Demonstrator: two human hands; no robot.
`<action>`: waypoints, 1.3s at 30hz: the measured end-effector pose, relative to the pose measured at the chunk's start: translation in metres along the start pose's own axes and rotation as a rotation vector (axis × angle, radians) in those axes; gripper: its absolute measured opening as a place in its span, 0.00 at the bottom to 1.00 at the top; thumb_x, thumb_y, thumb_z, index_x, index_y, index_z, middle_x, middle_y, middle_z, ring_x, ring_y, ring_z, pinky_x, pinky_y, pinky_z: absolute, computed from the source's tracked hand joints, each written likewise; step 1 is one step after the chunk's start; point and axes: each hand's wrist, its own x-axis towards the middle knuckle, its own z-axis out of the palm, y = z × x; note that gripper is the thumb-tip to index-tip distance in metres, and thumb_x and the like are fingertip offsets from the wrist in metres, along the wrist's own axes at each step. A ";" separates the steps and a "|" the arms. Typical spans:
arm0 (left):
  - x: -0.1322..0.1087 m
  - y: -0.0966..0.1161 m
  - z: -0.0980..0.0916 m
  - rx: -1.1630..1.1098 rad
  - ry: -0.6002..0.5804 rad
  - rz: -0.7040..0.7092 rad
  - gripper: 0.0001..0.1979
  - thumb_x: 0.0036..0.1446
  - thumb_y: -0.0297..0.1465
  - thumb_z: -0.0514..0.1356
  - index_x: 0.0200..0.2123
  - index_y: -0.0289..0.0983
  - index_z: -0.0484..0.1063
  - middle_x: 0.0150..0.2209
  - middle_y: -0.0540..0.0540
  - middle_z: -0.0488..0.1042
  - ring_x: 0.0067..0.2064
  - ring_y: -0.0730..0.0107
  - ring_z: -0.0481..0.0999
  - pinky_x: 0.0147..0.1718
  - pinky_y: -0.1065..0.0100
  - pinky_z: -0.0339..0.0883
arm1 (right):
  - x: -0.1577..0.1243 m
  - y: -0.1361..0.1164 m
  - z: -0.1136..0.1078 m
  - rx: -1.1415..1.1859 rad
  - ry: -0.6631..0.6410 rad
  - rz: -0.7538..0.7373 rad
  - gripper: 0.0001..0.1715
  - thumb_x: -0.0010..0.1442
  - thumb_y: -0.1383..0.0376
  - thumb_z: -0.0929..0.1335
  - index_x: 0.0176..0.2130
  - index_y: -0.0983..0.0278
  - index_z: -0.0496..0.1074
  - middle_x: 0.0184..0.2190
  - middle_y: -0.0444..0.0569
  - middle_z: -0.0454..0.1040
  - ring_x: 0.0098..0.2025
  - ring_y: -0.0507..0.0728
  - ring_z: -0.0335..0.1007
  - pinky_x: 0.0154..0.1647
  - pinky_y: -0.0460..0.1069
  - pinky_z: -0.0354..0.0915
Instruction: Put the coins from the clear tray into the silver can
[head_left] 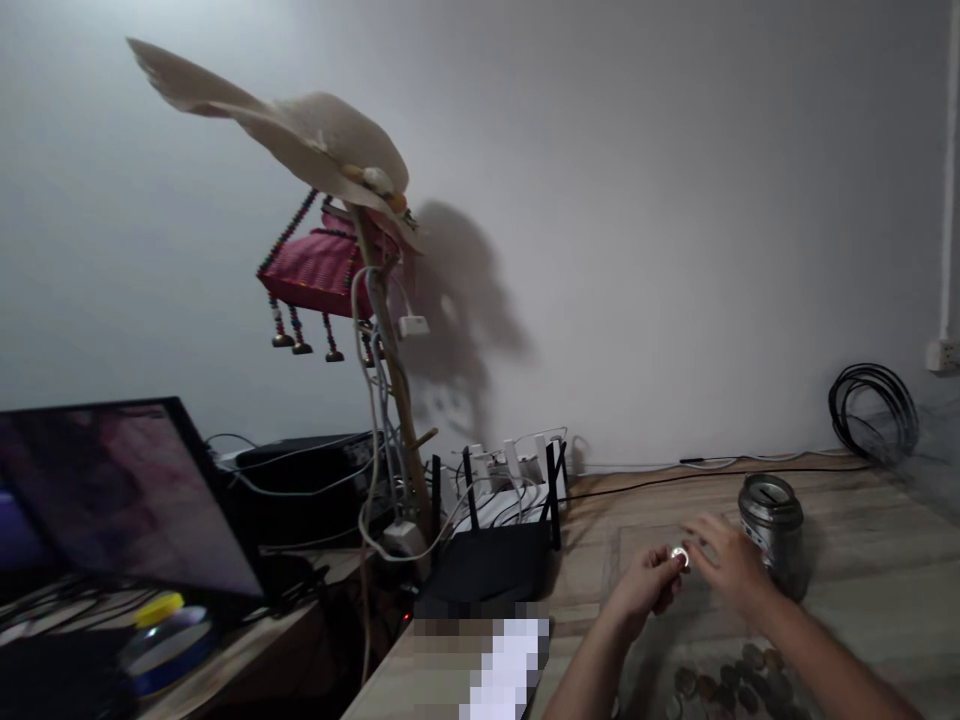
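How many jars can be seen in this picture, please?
2. A grey jar stands on the table, partly behind the right hand; a yellow-lidded jar is at lower left, in front of the monitor. Others may be hidden.

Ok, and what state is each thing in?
Shiny coin, held in left hand
Right hand, open beside it
Loose coins, clustered
Slotted-lid jar, upright, lidded
Monitor, lit
Yellow-capped container, closed
Cable coil, wound
Black router, antennas raised
Sun hat, hung up
Pink handbag, hanging
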 end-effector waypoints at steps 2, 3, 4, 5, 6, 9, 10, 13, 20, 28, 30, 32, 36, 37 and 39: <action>0.000 0.000 0.000 -0.001 -0.006 -0.037 0.20 0.41 0.47 0.58 0.26 0.35 0.62 0.14 0.60 0.55 0.13 0.87 0.47 0.15 0.74 0.35 | -0.001 -0.003 0.015 0.143 -0.163 0.035 0.18 0.57 0.60 0.57 0.40 0.62 0.70 0.33 0.48 0.73 0.33 0.53 0.67 0.33 0.47 0.60; 0.000 -0.001 -0.001 -0.009 -0.008 -0.068 0.20 0.42 0.47 0.57 0.27 0.35 0.62 0.14 0.60 0.54 0.13 0.86 0.46 0.15 0.74 0.34 | -0.002 -0.002 0.020 0.205 -0.208 0.058 0.17 0.57 0.60 0.57 0.38 0.63 0.71 0.30 0.47 0.73 0.31 0.53 0.67 0.31 0.46 0.60; 0.000 -0.002 -0.001 -0.018 -0.014 -0.102 0.19 0.43 0.47 0.56 0.27 0.36 0.62 0.14 0.60 0.53 0.13 0.86 0.45 0.16 0.73 0.33 | -0.002 0.001 0.023 0.251 -0.230 0.084 0.17 0.57 0.60 0.58 0.36 0.64 0.71 0.29 0.47 0.74 0.30 0.53 0.67 0.30 0.46 0.60; 0.001 -0.003 -0.002 -0.030 -0.020 -0.132 0.19 0.43 0.47 0.56 0.27 0.36 0.61 0.14 0.60 0.53 0.13 0.86 0.45 0.16 0.73 0.33 | -0.001 0.003 0.024 0.276 -0.230 0.112 0.16 0.56 0.60 0.59 0.34 0.65 0.71 0.28 0.47 0.74 0.30 0.53 0.67 0.30 0.46 0.60; 0.001 -0.004 -0.002 -0.039 -0.030 -0.152 0.18 0.43 0.47 0.56 0.27 0.36 0.61 0.14 0.60 0.54 0.13 0.85 0.46 0.16 0.73 0.33 | -0.001 0.006 0.024 0.276 -0.214 0.136 0.15 0.54 0.60 0.60 0.33 0.65 0.72 0.27 0.48 0.74 0.29 0.53 0.67 0.30 0.46 0.60; 0.001 -0.004 -0.001 -0.053 -0.054 -0.148 0.18 0.43 0.46 0.56 0.27 0.37 0.60 0.14 0.60 0.56 0.13 0.85 0.47 0.17 0.73 0.34 | 0.001 0.010 0.016 0.194 -0.135 0.166 0.13 0.50 0.60 0.63 0.27 0.66 0.72 0.25 0.49 0.74 0.29 0.54 0.66 0.30 0.46 0.60; 0.001 -0.003 0.000 -0.052 -0.060 -0.135 0.18 0.43 0.46 0.56 0.27 0.36 0.60 0.15 0.59 0.56 0.13 0.85 0.47 0.17 0.73 0.34 | 0.002 0.010 0.012 0.166 -0.117 0.171 0.13 0.50 0.60 0.63 0.26 0.66 0.72 0.24 0.49 0.73 0.29 0.54 0.66 0.29 0.46 0.59; 0.000 0.001 0.002 -0.045 -0.073 -0.091 0.20 0.42 0.47 0.58 0.23 0.36 0.59 0.15 0.59 0.55 0.14 0.86 0.47 0.17 0.73 0.35 | 0.004 0.007 0.005 0.154 -0.117 0.199 0.15 0.51 0.60 0.62 0.22 0.65 0.72 0.22 0.47 0.73 0.27 0.54 0.66 0.28 0.46 0.59; 0.003 0.001 0.004 -0.040 0.000 -0.022 0.21 0.39 0.47 0.60 0.21 0.36 0.58 0.14 0.59 0.54 0.14 0.86 0.47 0.16 0.74 0.34 | 0.005 0.014 -0.026 -0.072 0.182 0.194 0.18 0.55 0.58 0.59 0.30 0.63 0.73 0.30 0.51 0.75 0.32 0.55 0.66 0.35 0.47 0.58; 0.005 0.001 0.003 -0.045 0.041 -0.067 0.15 0.43 0.42 0.56 0.22 0.35 0.60 0.15 0.58 0.56 0.14 0.86 0.49 0.16 0.74 0.35 | 0.010 0.060 -0.085 -0.530 0.476 0.311 0.18 0.51 0.56 0.62 0.24 0.64 0.74 0.33 0.53 0.71 0.37 0.59 0.59 0.39 0.51 0.55; 0.004 0.002 0.003 -0.058 0.049 -0.065 0.13 0.43 0.40 0.55 0.22 0.35 0.60 0.16 0.58 0.56 0.14 0.86 0.48 0.16 0.74 0.35 | 0.011 0.070 -0.086 -0.501 0.428 0.319 0.19 0.52 0.56 0.61 0.24 0.64 0.74 0.33 0.53 0.71 0.36 0.58 0.60 0.38 0.51 0.55; 0.004 0.002 0.003 -0.063 0.060 -0.066 0.12 0.44 0.39 0.55 0.22 0.35 0.60 0.16 0.58 0.56 0.14 0.86 0.48 0.16 0.74 0.35 | 0.010 0.074 -0.086 -0.485 0.360 0.320 0.20 0.52 0.54 0.60 0.25 0.64 0.74 0.32 0.51 0.72 0.35 0.58 0.61 0.38 0.51 0.55; 0.004 0.002 0.002 -0.063 0.077 -0.074 0.12 0.44 0.39 0.54 0.22 0.35 0.60 0.16 0.58 0.56 0.14 0.86 0.48 0.16 0.74 0.35 | 0.008 0.067 -0.088 -0.458 0.201 0.288 0.22 0.53 0.52 0.59 0.26 0.61 0.75 0.33 0.49 0.74 0.38 0.58 0.63 0.37 0.50 0.55; 0.004 0.002 0.002 -0.062 0.075 -0.073 0.12 0.44 0.39 0.54 0.22 0.35 0.60 0.16 0.58 0.56 0.14 0.86 0.47 0.16 0.74 0.35 | 0.008 0.065 -0.089 -0.462 0.179 0.290 0.22 0.54 0.52 0.59 0.27 0.60 0.75 0.33 0.48 0.74 0.38 0.57 0.63 0.37 0.50 0.55; 0.005 0.002 0.002 -0.060 0.069 -0.074 0.12 0.44 0.39 0.55 0.22 0.35 0.60 0.16 0.58 0.56 0.14 0.86 0.47 0.16 0.74 0.35 | 0.010 0.064 -0.093 -0.482 0.152 0.315 0.20 0.54 0.55 0.59 0.28 0.59 0.75 0.34 0.47 0.75 0.40 0.57 0.64 0.36 0.49 0.56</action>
